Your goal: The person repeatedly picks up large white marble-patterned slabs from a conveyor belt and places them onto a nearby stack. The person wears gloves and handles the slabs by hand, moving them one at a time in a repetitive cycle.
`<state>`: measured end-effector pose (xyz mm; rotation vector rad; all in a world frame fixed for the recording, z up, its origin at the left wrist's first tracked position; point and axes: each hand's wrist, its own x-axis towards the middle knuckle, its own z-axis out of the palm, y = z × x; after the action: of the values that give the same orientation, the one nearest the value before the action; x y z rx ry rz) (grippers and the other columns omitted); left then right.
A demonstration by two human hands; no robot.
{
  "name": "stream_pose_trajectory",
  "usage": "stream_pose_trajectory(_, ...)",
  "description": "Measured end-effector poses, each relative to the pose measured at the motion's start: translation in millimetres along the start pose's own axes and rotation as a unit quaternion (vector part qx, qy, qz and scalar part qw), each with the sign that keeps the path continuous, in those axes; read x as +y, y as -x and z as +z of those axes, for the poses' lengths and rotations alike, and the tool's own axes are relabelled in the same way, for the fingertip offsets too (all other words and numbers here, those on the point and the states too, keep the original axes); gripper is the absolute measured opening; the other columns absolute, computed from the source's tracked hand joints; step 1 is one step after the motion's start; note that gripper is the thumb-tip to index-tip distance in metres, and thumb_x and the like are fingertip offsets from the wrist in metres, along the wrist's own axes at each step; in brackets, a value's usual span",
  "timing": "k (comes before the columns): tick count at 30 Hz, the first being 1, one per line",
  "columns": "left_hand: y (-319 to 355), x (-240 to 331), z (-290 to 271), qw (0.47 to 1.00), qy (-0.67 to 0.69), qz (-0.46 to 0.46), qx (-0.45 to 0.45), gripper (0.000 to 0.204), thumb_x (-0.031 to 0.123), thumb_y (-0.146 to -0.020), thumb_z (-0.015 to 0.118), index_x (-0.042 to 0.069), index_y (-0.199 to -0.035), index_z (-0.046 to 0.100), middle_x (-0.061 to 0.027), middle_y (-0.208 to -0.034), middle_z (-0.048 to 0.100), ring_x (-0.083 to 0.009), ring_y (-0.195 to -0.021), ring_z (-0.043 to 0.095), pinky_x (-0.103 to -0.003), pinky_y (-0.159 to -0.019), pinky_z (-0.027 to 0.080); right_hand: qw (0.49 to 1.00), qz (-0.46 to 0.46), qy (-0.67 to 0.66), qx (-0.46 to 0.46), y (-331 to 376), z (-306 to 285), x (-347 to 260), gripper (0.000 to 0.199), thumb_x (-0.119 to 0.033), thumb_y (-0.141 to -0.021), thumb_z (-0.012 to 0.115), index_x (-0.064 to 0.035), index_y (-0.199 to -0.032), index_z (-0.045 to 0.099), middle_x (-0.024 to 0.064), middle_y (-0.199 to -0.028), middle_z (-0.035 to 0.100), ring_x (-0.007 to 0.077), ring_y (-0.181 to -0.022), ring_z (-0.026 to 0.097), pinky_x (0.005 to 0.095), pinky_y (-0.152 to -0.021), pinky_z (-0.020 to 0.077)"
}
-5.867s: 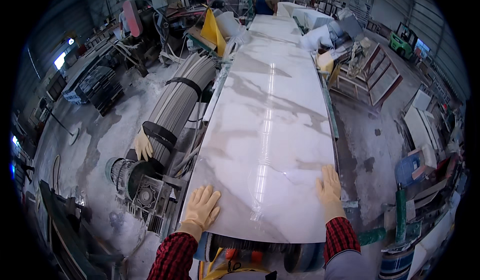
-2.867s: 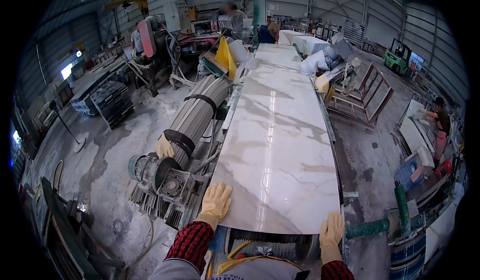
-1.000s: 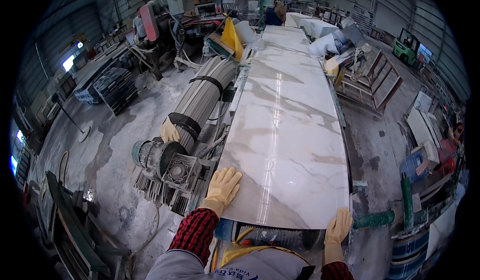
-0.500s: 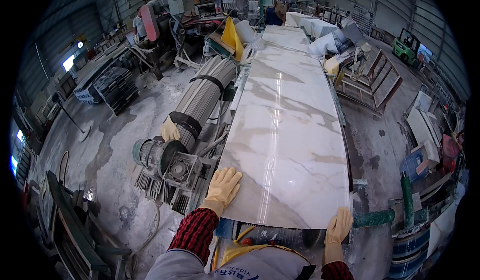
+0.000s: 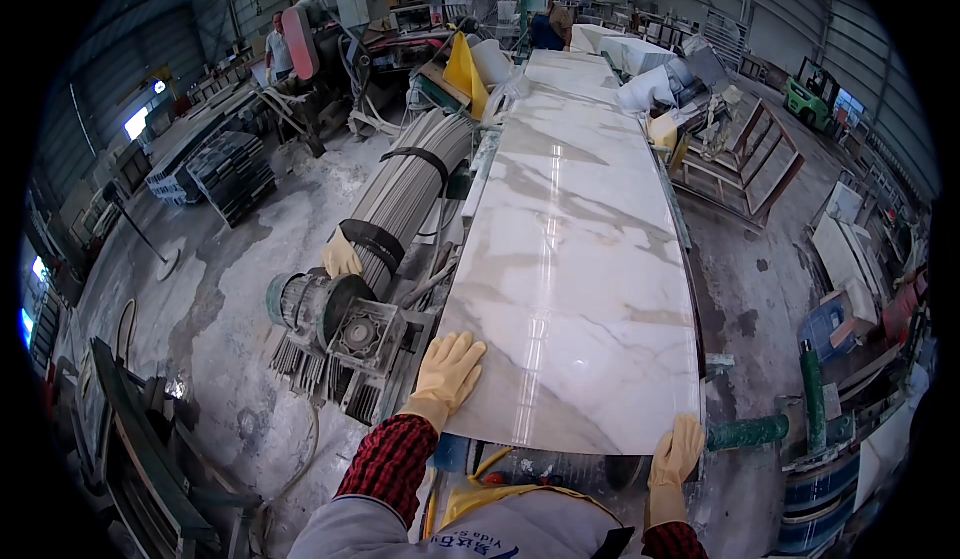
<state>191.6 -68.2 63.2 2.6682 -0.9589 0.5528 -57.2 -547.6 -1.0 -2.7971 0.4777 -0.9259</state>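
Note:
A long polished slab of white marble-look stone with grey-beige veins (image 5: 570,289) stretches away from me on a low stand. My left hand (image 5: 449,375), in a cream rubber glove, lies flat on its near left corner with the fingers stretched out. At the near right corner, my right hand (image 5: 678,451) in a matching glove rests its extended fingers on the slab's edge; the underside of that hand is hidden. Both sleeves have red and black checked cuffs.
Left of the slab stand a gear motor (image 5: 350,319) and a strapped bundle of grey strips (image 5: 405,199), a loose glove (image 5: 341,256) on it. A green pipe (image 5: 747,434) juts out at right. Farther off are a rusty frame (image 5: 750,169), a green forklift (image 5: 808,99) and several people.
My hands and the slab hold their places. The person in the far left background has shifted slightly.

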Motion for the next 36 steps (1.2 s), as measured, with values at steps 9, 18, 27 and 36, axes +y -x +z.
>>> stream_pose_trajectory(9, 6, 1, 1, 1.0, 0.003, -0.004, 0.005, 0.045, 0.03, -0.113, 0.074, 0.013, -0.155, 0.068, -0.0162, -0.164, 0.066, -0.0391, -0.154, 0.058, -0.058, -0.131, 0.044, 0.999, 0.032, -0.014, -0.025, 12, 3, 5, 0.041, -0.015, -0.116, 0.059, 0.0054, -0.147, 0.076, 0.033, -0.159, 0.071, 0.0546, -0.15, 0.062, 0.0651, -0.132, 0.0417)
stream_pose_trajectory(18, 10, 2, 1, 1.0, 0.016, -0.002, 0.019, 0.045, 0.029, -0.112, 0.075, 0.013, -0.154, 0.069, -0.0164, -0.163, 0.066, -0.0399, -0.153, 0.06, -0.058, -0.13, 0.044, 1.0, 0.014, -0.021, -0.019, 29, 7, 19, 0.043, -0.012, -0.115, 0.065, 0.0055, -0.152, 0.076, 0.0356, -0.162, 0.07, 0.0571, -0.152, 0.062, 0.0673, -0.134, 0.0421)
stream_pose_trajectory(27, 14, 4, 0, 0.999, 0.036, -0.01, 0.028, 0.045, 0.029, -0.111, 0.076, 0.012, -0.153, 0.07, -0.0176, -0.162, 0.067, -0.0416, -0.154, 0.06, -0.06, -0.131, 0.045, 0.983, 0.099, -0.147, -0.057, 91, -61, -16, 0.051, -0.012, -0.114, 0.073, 0.0081, -0.161, 0.07, 0.0358, -0.156, 0.073, 0.0534, -0.148, 0.067, 0.0644, -0.129, 0.0496)
stream_pose_trajectory(36, 39, -3, -25, 0.997, 0.067, -0.002, -0.035, 0.046, 0.026, -0.111, 0.075, 0.01, -0.153, 0.068, -0.0167, -0.16, 0.067, -0.0425, -0.15, 0.062, -0.059, -0.126, 0.048, 0.565, 0.529, -0.554, -0.308, 66, -64, -99, 0.055, -0.036, -0.127, 0.07, 0.0002, -0.169, 0.065, 0.0194, -0.153, 0.079, 0.0343, -0.14, 0.075, 0.0483, -0.119, 0.0633)
